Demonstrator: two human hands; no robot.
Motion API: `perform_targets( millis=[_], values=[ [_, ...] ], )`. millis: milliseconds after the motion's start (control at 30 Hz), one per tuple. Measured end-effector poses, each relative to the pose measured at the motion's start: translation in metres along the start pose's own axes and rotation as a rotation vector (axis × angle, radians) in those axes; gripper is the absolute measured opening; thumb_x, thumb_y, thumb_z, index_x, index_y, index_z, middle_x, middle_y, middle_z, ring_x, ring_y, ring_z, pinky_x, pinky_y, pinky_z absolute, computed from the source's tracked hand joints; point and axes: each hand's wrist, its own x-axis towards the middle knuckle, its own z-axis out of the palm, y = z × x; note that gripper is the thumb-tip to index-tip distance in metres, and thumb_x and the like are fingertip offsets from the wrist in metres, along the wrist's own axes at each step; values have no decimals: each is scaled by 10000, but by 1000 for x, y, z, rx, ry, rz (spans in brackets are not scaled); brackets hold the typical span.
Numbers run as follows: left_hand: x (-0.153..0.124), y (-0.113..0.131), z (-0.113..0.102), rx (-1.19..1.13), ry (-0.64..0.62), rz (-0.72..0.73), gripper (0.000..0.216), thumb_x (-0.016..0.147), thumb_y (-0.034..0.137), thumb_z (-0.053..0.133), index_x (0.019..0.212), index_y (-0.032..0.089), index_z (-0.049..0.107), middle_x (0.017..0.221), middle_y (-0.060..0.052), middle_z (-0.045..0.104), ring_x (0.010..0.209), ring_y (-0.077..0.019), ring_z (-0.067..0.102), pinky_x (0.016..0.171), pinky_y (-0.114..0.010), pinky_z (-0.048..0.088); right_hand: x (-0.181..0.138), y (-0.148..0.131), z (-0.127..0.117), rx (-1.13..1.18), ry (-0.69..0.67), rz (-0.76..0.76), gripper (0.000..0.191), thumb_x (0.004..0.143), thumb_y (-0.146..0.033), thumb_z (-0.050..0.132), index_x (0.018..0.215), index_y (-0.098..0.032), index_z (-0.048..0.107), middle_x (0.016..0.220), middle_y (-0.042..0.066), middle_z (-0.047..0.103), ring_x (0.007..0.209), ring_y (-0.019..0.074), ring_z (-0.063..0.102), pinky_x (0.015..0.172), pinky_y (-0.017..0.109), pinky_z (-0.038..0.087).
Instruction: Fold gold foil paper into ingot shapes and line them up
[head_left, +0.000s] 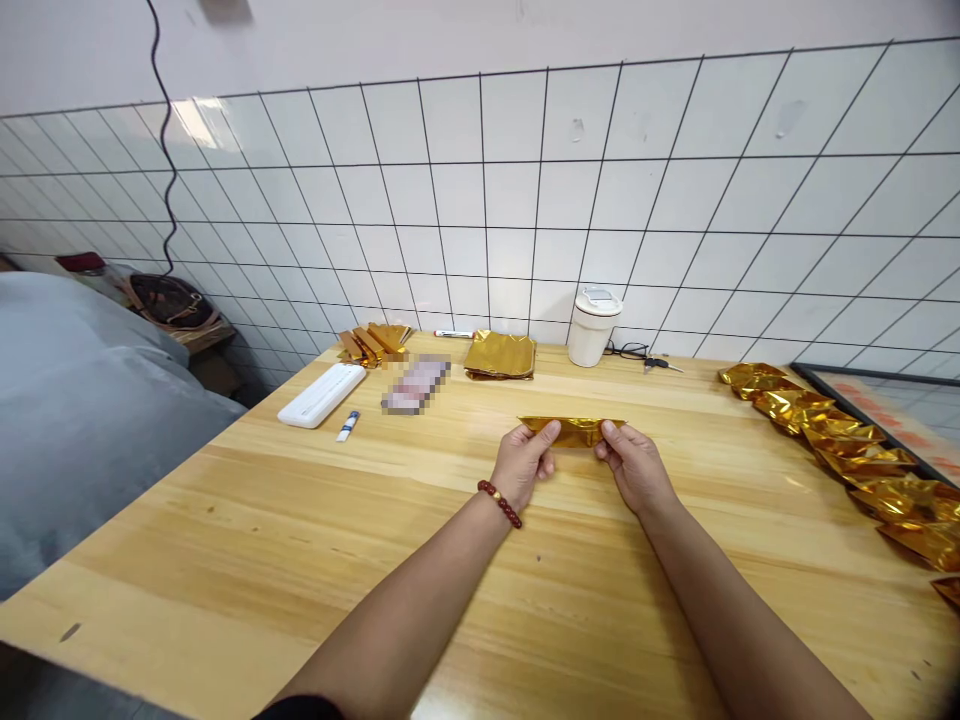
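A strip of gold foil (575,431) is held between the two hands over the middle of the desk (315,560), and its thinness is the likeliest source of trouble. It looks light and springy, so if one thumb eased off sooner than the other, that end could pop loose and the fold spread. Pulling the hands apart too hard might tear the foil at the grip; pressing unevenly might leave the long edge crooked or creased in the wrong place. The slick surface could also let it slide between the fingertips. A wide sweep of the right arm might brush the row of gold pieces (796,410) along the desk's right side and crush or scatter them. The white cup (592,335) and the stack of gold sheets (500,352) stand beyond the foil, near the wall, and seem safe enough unless a hand reaches far forward.

The left hand (529,460) pinches the foil's left part, thumb on the near face and fingers curled beneath; a beaded bracelet (499,503) rings that wrist. The right hand (630,462) mirrors it, pinching the right part. Both forearms slant inward from the near edge, low over the wood, with the thumbs pointing towards each other.
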Motion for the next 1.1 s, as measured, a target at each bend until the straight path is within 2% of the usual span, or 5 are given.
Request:
perform_targets(
  millis=[300,533,667,800,1100],
  values=[
    [0,-1,1,19,6,-21,525,503,554,879,715,127,661,595,10,614,368,-34,426,372,-203,217,0,3,3,-12,33,-10,400,598,-583,863,636,-216,709,668,20,657,557,128,481,518,275,381],
    [1,-1,-1,-13,43,-6,534,491,551,888,709,141,624,562,34,583,344,-22,379,359,-202,171,2,8,0,-32,52,-13,396,616,-579,859,636,-215,706,576,1,602,558,127,487,532,266,391],
    [2,-2,-1,-10,37,-13,534,482,551,892,677,142,610,486,60,502,343,-24,350,365,-203,163,2,5,1,5,53,12,413,583,-583,872,652,-213,701,632,10,633,534,118,481,502,262,392],
    [1,-2,1,-5,42,-6,537,479,560,890,679,144,616,525,42,551,352,-22,357,372,-206,178,2,2,2,22,43,23,422,573,-592,868,691,-214,720,675,17,655,529,115,478,495,264,392],
    [1,0,2,3,24,-13,534,454,522,908,731,139,660,532,45,549,373,-29,389,380,-200,201,1,6,2,-90,26,22,402,550,-554,893,664,-205,728,524,-21,580,555,122,490,579,270,400]
  ],
)
